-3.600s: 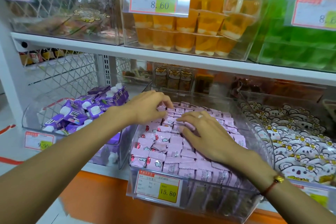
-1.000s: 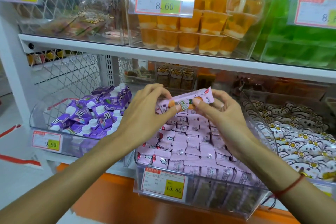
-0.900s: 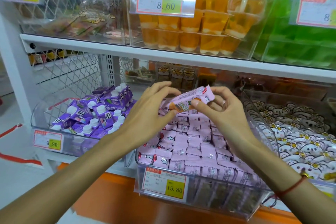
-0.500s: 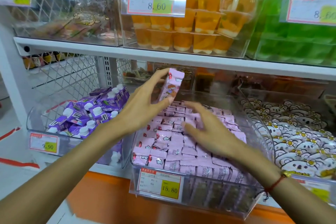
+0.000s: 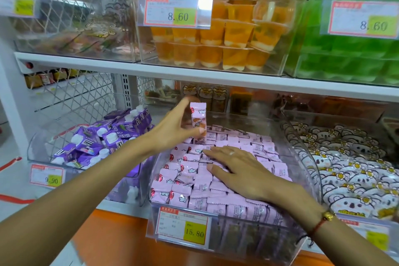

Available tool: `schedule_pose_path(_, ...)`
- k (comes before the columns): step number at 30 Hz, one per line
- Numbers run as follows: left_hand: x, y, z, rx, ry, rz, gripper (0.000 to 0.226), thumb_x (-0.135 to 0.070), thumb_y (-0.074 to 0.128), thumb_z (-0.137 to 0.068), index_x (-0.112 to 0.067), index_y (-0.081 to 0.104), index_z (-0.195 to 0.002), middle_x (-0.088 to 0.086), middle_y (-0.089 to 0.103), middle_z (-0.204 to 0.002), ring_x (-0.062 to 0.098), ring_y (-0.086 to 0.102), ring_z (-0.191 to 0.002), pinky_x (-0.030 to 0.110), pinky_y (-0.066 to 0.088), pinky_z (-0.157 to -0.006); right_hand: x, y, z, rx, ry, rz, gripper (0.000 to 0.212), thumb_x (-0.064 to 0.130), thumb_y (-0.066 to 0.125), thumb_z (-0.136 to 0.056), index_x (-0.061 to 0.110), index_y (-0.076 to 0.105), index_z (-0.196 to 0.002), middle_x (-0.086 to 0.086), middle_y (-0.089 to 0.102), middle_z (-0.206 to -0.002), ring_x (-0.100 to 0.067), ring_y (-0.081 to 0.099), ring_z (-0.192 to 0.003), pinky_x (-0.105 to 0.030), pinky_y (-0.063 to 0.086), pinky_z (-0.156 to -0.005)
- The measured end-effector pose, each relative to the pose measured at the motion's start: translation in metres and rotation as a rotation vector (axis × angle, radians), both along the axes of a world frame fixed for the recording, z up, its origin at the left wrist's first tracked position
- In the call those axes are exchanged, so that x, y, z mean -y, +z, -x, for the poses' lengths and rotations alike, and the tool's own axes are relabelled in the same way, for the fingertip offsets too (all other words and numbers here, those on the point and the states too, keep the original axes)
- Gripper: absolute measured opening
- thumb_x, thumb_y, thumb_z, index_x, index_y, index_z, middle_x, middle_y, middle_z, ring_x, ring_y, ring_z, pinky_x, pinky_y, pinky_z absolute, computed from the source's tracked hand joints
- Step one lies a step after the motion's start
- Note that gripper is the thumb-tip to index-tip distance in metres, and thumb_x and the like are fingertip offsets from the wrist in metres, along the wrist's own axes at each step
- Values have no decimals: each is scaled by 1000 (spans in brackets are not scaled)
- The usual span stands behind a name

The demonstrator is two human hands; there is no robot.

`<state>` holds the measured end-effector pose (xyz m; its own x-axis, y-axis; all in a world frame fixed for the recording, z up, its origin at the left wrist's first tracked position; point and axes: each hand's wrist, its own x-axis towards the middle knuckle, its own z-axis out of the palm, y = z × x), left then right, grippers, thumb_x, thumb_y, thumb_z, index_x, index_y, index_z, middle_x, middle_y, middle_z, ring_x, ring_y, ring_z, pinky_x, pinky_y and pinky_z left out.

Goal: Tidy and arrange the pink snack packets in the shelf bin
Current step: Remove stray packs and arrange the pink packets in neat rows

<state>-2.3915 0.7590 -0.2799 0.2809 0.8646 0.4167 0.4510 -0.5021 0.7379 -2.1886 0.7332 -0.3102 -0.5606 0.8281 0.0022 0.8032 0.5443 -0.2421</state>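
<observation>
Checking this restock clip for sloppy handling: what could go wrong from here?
The left hand pinches one pink packet upright by its ends; it might slip onto the rows. The right hand lies flat on the pink snack packets; pressing could skew them. The clear bin looks full, so wedging another may lift neighbours.

The lower white shelf [image 5: 71,197] carries three clear bins side by side (pink-packet bin [image 5: 311,170] in the middle).

Single head-worn wide-angle view, looking forward and down, close on shelf bins [image 5: 226,242]
</observation>
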Motion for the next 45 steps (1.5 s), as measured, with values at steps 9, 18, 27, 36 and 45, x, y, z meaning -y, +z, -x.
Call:
schedule_pose_path(9,-13,19,6,-924,209,-168,37,-44,60,-88,-22,55,-118,0,56,-115,24,54,-105,40,46,-85,-1,-1,-1,-25,5,-8,51,51,27,-98,39,22,-147,11,19,-157,-12,12,-144,-36,9,-117)
schedule_pose_path(18,-26,10,0,-984,69,-110,28,-36,63,-89,-32,62,-117,-15,62,-103,8,54,-89,26,38,-65,-4,-3,-1,-81,25,-34,50,50,34,-98,36,30,-145,9,28,-154,-13,22,-141,-37,18,-116)
schedule_pose_path(27,-33,17,-1,-808,93,4,21,-28,57,-93,-30,68,-111,-9,67,-112,15,59,-104,29,45,-82,-29,9,-1,-283,-68,-174,33,36,43,-98,26,55,-127,3,53,-131,-16,45,-120,-28,36,-89)
schedule_pose_path(36,-59,8,-11,-959,110,-19,26,-30,57,-93,-27,64,-118,-5,64,-120,14,58,-103,23,36,-69,-52,-11,14,43,-47,-24,55,54,22,-98,36,17,-150,8,15,-159,-16,16,-144,-41,16,-116)
schedule_pose_path(45,-70,5,-13,-1007,140,86,22,-33,59,-92,-26,67,-111,-6,65,-117,13,56,-95,22,37,-71,-47,1,11,-214,-72,161,46,54,29,-97,40,36,-141,7,40,-148,-19,41,-130,-33,31,-107)
